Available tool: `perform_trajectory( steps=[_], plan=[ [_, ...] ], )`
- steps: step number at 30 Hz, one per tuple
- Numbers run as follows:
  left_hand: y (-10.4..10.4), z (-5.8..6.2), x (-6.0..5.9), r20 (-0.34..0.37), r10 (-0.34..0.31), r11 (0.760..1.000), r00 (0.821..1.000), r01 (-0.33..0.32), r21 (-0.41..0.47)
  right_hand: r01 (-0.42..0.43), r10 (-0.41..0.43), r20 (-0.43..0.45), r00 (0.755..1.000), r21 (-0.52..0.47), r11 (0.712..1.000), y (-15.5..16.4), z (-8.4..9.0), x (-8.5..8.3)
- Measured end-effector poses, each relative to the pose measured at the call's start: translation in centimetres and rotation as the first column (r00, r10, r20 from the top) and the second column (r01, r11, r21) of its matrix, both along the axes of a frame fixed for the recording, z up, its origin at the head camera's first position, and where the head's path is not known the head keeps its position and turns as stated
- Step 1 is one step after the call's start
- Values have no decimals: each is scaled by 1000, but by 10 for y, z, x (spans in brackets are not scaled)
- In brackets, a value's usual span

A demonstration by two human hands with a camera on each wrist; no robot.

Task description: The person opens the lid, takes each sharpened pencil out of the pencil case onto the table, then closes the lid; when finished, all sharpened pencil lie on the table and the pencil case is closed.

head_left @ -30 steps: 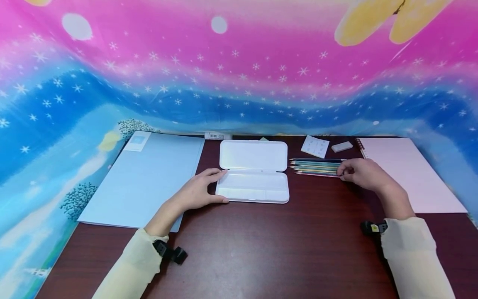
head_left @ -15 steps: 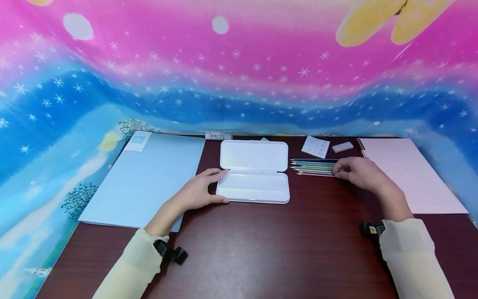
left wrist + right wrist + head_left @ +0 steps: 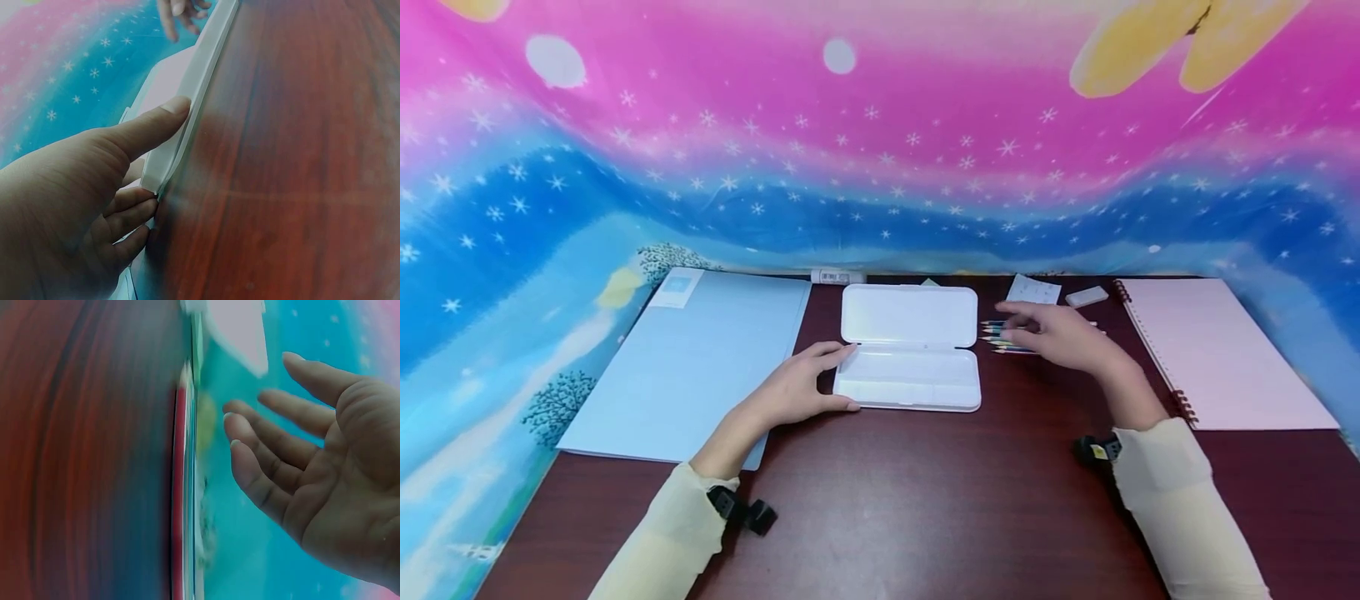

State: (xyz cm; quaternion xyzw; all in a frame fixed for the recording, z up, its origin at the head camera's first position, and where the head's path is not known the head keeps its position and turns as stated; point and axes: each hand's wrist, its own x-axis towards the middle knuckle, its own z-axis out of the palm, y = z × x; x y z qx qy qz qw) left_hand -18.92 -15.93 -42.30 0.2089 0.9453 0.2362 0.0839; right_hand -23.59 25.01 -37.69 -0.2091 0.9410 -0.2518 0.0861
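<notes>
Here, line by line, is how things lie for you.

Pencil case: the white pencil case [image 3: 910, 346] lies open mid-table, lid folded back flat, tray towards you. It looks empty, though the tray's near wall hides part of the floor.

Left hand: your left hand [image 3: 793, 385] grips the case's left end, thumb [image 3: 150, 128] along the front rim, fingers curled round the corner. Judging from that grip, it is there to keep the light case from sliding.

Coloured pencils: the coloured pencils [image 3: 1000, 335] lie in a row just right of the case, points towards it, side by side, so they are easy to gather.

Right hand: your right hand [image 3: 1060, 340] hovers over the pencils with fingers [image 3: 275, 459] spread and relaxed, pinching nothing. Whether the fingertips touch a pencil I cannot tell; the wrist view is smeared.

Hidden: your right hand covers most of the pencils' length, so only the points show.

Table: the dark wooden table [image 3: 925, 500] also bears a light blue folder [image 3: 692, 358] on the left, partly under your left forearm, and a pink spiral notebook [image 3: 1217, 350] on the right.

Far edge: a white eraser [image 3: 1086, 297], a small printed card [image 3: 1033, 289] and a white tube [image 3: 837, 276], possibly a glue stick, lie against the starry backdrop [image 3: 880, 150].
</notes>
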Motion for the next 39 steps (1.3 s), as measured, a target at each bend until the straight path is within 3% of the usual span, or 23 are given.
perform_trajectory(
  steps=[5, 9, 14, 22, 26, 30, 39],
  plan=[
    [-1, -1, 1, 0, 0, 1000, 1000, 0, 6, 29, -19, 113, 993, -87, 996, -32, -2, -10],
    [-2, 1, 0, 4, 2, 1000, 1000, -2, 12, 13, 3, 134, 991, -121, 993, -49, -6, -13],
    [-2, 2, -1, 1, 1, 1000, 1000, -1, 14, 2, 8, 79, 997, -129, 992, -55, -7, -11],
    [-2, 0, -1, 13, 8, 1000, 1000, -8, 23, 29, -37, -28, 999, -236, 971, -51, 6, -3],
    [-2, 0, -1, 5, 9, 1000, 1000, -9, 25, -5, -20, -123, 992, -201, 980, -55, 13, 4],
    [-2, 0, -2, -17, 10, 999, 1000, -9, 48, -67, 40, -157, 987, -171, 983, -62, 19, 12],
    [0, -1, -1, -40, 81, 991, 996, -76, 108, -100, 96, -51, 994, -98, 990, -67, 28, 23]
  ],
)
